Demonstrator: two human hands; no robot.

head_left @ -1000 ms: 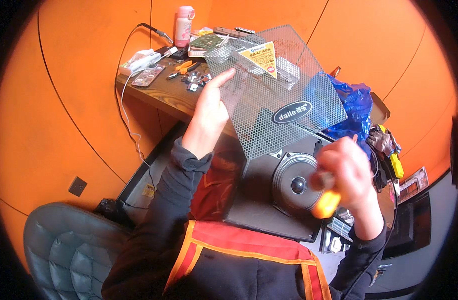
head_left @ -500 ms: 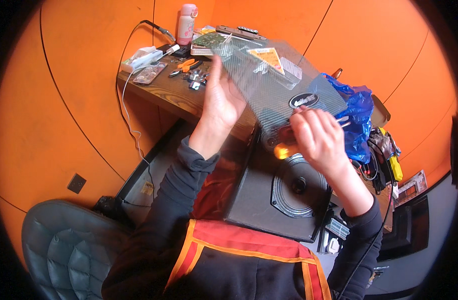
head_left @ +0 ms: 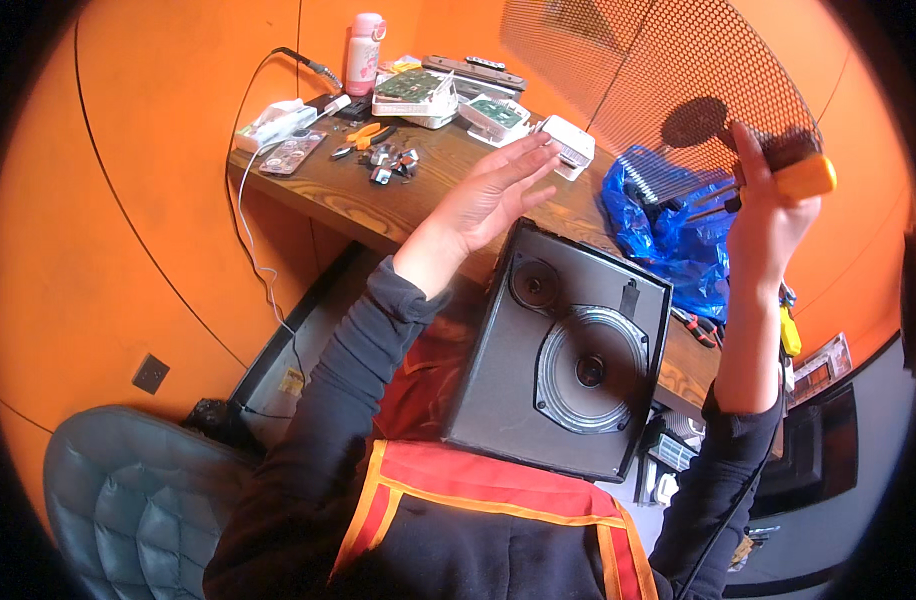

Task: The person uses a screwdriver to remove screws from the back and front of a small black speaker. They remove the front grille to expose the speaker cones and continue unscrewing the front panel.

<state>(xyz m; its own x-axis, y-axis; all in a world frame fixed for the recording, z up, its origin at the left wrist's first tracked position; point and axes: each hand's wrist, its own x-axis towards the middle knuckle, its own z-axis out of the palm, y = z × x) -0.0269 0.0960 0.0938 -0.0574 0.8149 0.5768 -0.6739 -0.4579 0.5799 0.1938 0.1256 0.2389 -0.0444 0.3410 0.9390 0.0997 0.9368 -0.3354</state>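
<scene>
My right hand (head_left: 768, 225) is raised at the upper right, gripping the edge of a perforated metal speaker grille (head_left: 643, 75). The same hand also holds a screwdriver (head_left: 806, 178) with a yellow and dark handle; its thin shaft points left, below the grille. A dark oval, the badge or its back, shows on the mesh. My left hand (head_left: 483, 200) is open and empty, fingers stretched out above the table edge. Below both hands, the black speaker box (head_left: 503, 385) leans against my lap, its large round cone (head_left: 591, 370) and small tweeter (head_left: 535, 284) uncovered.
The wooden table (head_left: 323, 190) carries orange-handled pliers (head_left: 363, 138), small metal parts (head_left: 389, 162), circuit boards (head_left: 418, 87), a white box (head_left: 568, 145) and a pink bottle (head_left: 364, 55). A blue plastic bag (head_left: 668, 240) lies at right. A grey padded chair (head_left: 143, 500) stands lower left.
The grille has moved up and right, off the front of the speaker, with my right hand and the screwdriver. My left hand has come away from the grille and shifted slightly right and down.
</scene>
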